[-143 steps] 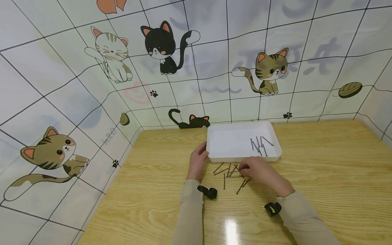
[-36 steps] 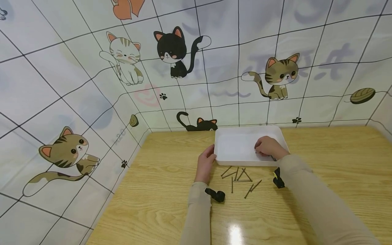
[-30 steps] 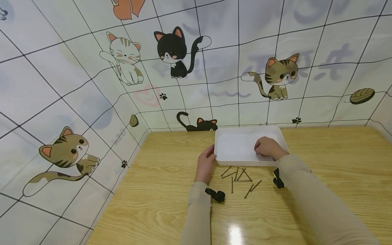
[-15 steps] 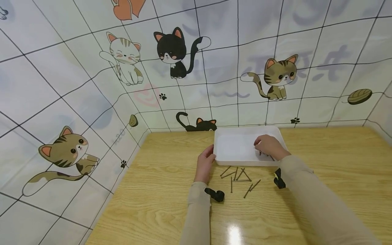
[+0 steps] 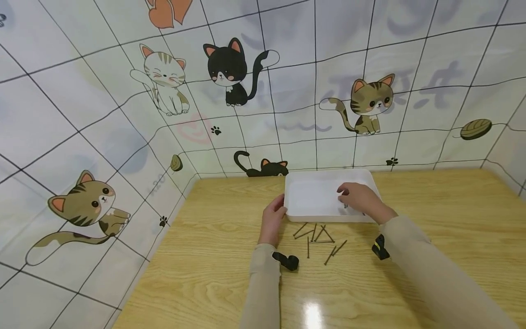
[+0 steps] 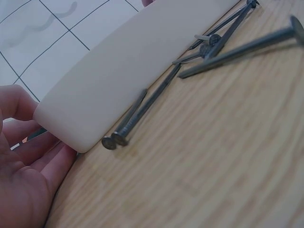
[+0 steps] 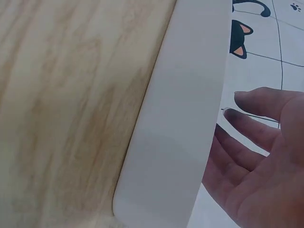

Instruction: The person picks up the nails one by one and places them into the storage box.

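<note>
A white rectangular tray (image 5: pixel 312 218) sits at the back of the wooden table. My left hand (image 5: pixel 272 220) holds its left end, with thumb and fingers against the corner in the left wrist view. Over the tray's right half is my right hand (image 5: pixel 361 199); in the right wrist view its thumb and fingers are spread apart with nothing between them. Beneath it a nail (image 5: pixel 345 205) partly shows in the tray, and the hand hides most of that area. Several loose nails (image 5: pixel 308 246) lie on the table in front of the tray, some crossing, seen closely in the left wrist view.
The wooden table (image 5: pixel 205 274) extends to both sides and toward me. A white gridded wall covering (image 5: pixel 296 100) printed with cats stands right behind the tray. Black cameras (image 5: pixel 287 261) are strapped on both wrists.
Several seconds ago my right hand was at the nails before the tray; it then moved into the tray. In the last second its fingers have parted and lifted slightly. The left hand stays.
</note>
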Tool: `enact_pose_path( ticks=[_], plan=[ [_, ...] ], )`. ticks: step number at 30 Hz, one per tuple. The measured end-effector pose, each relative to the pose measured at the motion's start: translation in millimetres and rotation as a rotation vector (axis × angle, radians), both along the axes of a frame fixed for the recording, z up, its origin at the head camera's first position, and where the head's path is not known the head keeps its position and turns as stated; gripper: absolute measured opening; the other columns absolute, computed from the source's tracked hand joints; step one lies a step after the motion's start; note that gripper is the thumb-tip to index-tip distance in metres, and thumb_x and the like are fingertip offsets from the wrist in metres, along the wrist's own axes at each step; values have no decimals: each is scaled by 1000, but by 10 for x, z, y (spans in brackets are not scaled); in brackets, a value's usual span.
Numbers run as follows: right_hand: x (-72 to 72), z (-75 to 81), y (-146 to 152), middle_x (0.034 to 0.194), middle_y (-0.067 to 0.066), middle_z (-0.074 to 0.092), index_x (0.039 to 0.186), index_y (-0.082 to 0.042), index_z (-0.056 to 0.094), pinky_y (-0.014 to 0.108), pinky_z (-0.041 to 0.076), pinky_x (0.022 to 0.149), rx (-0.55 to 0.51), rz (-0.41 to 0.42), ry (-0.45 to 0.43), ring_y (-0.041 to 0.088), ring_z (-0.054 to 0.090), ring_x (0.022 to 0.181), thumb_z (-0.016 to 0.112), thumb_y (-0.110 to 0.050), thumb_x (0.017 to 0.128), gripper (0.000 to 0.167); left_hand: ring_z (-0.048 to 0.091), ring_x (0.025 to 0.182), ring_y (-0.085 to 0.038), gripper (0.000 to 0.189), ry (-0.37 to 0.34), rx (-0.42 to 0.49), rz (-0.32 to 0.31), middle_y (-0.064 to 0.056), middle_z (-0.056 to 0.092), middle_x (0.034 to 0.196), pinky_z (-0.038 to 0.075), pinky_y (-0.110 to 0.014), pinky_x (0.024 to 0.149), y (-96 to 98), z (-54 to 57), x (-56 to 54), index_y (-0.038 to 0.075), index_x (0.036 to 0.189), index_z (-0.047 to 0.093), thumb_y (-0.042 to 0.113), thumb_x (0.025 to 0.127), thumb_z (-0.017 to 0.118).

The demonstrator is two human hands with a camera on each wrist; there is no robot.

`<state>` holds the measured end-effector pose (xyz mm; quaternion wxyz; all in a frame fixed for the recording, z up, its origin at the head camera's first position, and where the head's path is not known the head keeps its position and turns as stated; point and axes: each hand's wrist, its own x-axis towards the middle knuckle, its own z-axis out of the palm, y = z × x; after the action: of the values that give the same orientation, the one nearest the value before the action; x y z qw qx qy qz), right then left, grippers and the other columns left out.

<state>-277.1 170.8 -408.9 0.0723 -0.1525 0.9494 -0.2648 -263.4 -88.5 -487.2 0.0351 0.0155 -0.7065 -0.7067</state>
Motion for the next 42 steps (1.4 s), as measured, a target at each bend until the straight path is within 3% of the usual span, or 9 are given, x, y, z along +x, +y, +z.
enact_pose_path(
  ticks=[11, 20, 31, 42],
  plan=[
    [304, -18, -36, 109, 19, 57, 114, 2, 56, 45, 44, 76, -98, 28, 138, 32, 54, 96, 51, -18, 89, 32, 46, 112, -7, 45, -3, 7, 10, 7, 54, 121, 38, -31, 92, -13, -6, 7, 17, 127, 52, 8, 82, 49],
    [518, -72, -43, 105, 10, 60, 111, -7, 60, 43, 46, 73, -240, -28, 218, 27, 55, 94, 50, -23, 90, 28, 46, 114, -13, 45, 4, 37, -6, 0, 52, 124, 38, -33, 93, -4, 10, 5, 13, 127, 52, 4, 83, 48],
    [709, -151, -76, 99, 2, 62, 117, -9, 56, 39, 47, 72, -234, 30, 195, 20, 58, 88, 52, -33, 89, 37, 46, 115, -16, 45, 7, 20, -6, -2, 52, 125, 38, -34, 92, 7, 26, -1, 11, 128, 50, 4, 84, 48],
    [787, -205, -161, 95, -3, 61, 113, -10, 59, 32, 46, 70, -215, 104, 160, 12, 56, 84, 56, -28, 87, 31, 46, 114, -14, 45, -7, 22, -4, 0, 52, 125, 38, -33, 93, 1, 13, 2, 13, 128, 50, 5, 84, 47]
  ],
)
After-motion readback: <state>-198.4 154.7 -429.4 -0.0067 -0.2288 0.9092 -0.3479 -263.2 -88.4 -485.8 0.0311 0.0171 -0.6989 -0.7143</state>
